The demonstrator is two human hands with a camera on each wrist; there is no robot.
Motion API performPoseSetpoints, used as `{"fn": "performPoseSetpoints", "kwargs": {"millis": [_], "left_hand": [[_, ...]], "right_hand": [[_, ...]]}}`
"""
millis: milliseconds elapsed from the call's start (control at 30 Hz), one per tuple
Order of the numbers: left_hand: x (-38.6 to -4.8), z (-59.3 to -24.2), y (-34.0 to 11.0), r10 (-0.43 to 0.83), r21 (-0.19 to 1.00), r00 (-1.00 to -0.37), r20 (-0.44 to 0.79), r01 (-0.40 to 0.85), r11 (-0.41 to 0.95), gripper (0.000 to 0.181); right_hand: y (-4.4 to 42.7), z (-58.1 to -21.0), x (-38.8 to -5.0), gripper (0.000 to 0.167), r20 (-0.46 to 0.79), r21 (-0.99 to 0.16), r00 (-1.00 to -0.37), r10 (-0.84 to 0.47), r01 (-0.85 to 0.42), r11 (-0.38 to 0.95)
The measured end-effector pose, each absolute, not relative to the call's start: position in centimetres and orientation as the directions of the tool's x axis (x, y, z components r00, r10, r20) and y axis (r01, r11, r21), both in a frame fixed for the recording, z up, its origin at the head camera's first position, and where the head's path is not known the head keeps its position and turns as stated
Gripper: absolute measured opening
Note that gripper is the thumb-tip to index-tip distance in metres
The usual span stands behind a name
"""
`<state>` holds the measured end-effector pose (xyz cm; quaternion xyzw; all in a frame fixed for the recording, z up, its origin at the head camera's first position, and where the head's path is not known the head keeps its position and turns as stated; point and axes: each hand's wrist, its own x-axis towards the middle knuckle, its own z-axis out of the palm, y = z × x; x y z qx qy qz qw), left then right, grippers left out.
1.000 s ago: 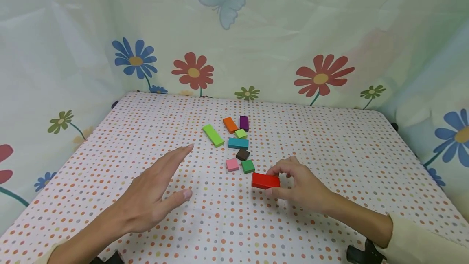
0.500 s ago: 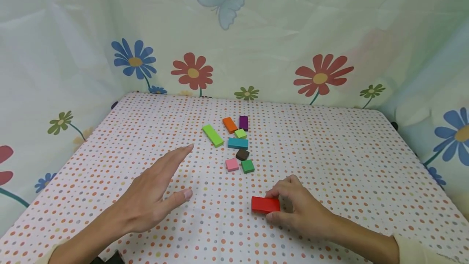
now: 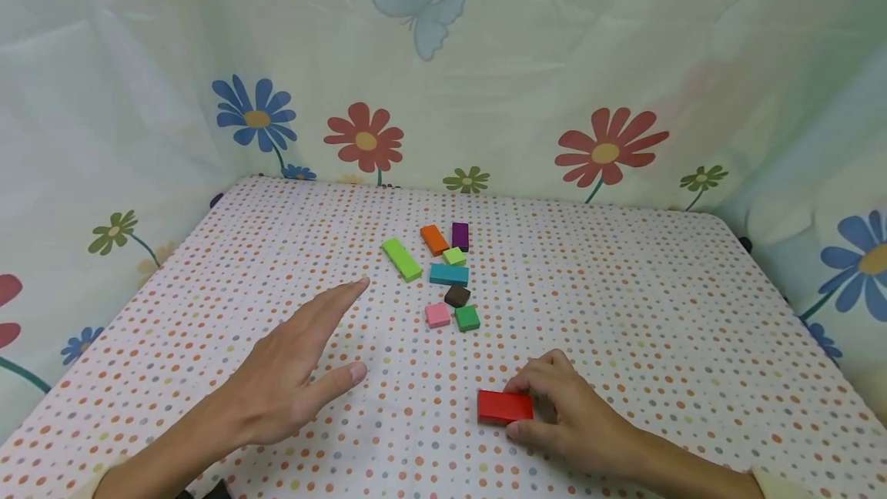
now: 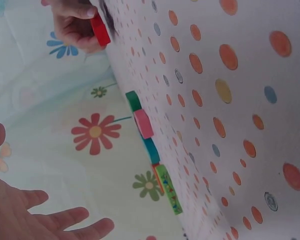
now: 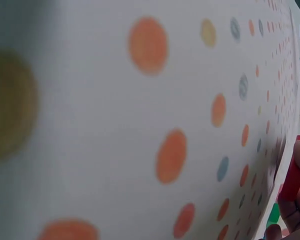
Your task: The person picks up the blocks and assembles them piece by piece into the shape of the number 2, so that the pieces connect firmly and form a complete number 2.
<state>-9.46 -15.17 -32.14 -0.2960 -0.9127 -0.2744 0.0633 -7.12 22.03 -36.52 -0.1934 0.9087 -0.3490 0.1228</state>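
A red block (image 3: pixel 504 407) is pinched between the thumb and fingers of my right hand (image 3: pixel 578 418), near the front of the table. The right wrist view shows the red block (image 5: pixel 293 175) at its right edge, with fingertips around it. My left hand (image 3: pixel 287 372) hovers over the table's left half, fingers straight, thumb apart, holding nothing. Beyond the hands lie a pink block (image 3: pixel 437 315), a green block (image 3: pixel 467 319), a dark brown block (image 3: pixel 457 296) and a teal block (image 3: pixel 449 275).
Farther back lie a long lime block (image 3: pixel 402 259), a small lime block (image 3: pixel 453 256), an orange block (image 3: pixel 434 240) and a purple block (image 3: pixel 460 236). The dotted tablecloth (image 3: pixel 624 291) reaches a flowered curtain (image 3: pixel 506 60) at the back and sides.
My right hand has drawn the red block toward the table's front edge, away from the green block. The left hand and the other blocks have stayed in place.
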Motion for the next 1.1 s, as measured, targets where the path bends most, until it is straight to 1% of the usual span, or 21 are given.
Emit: {"fn": "performPoseSetpoints", "kwargs": {"millis": [167, 367, 633, 1000, 1100], "left_hand": [[-9.31, -32.19, -15.25, 0.504, 0.460, -0.817, 0.279, 0.575, 0.677, 0.076], [-9.20, -32.13, -15.19, 0.503, 0.459, -0.817, 0.282, 0.575, 0.677, 0.076], [-9.03, -32.10, -14.87, 0.506, 0.460, -0.812, 0.292, 0.583, 0.670, 0.077], [-8.88, -31.93, -14.81, 0.497, 0.457, -0.816, 0.294, 0.577, 0.677, 0.077], [-8.90, -31.86, -14.74, 0.496, 0.452, -0.817, 0.295, 0.577, 0.680, 0.077]], "right_hand": [[21.75, -36.64, -6.93, 0.033, -0.126, -0.668, -0.894, -0.429, -0.243, 0.703], [21.66, -36.82, -6.75, 0.035, -0.083, -0.643, -0.889, -0.451, -0.298, 0.705], [21.46, -36.70, -6.48, 0.032, -0.063, -0.656, -0.889, -0.454, -0.306, 0.690], [21.56, -36.99, -6.40, 0.034, -0.063, -0.663, -0.885, -0.462, -0.308, 0.682], [21.62, -37.03, -6.33, 0.033, -0.047, -0.660, -0.887, -0.460, -0.318, 0.680]]}}
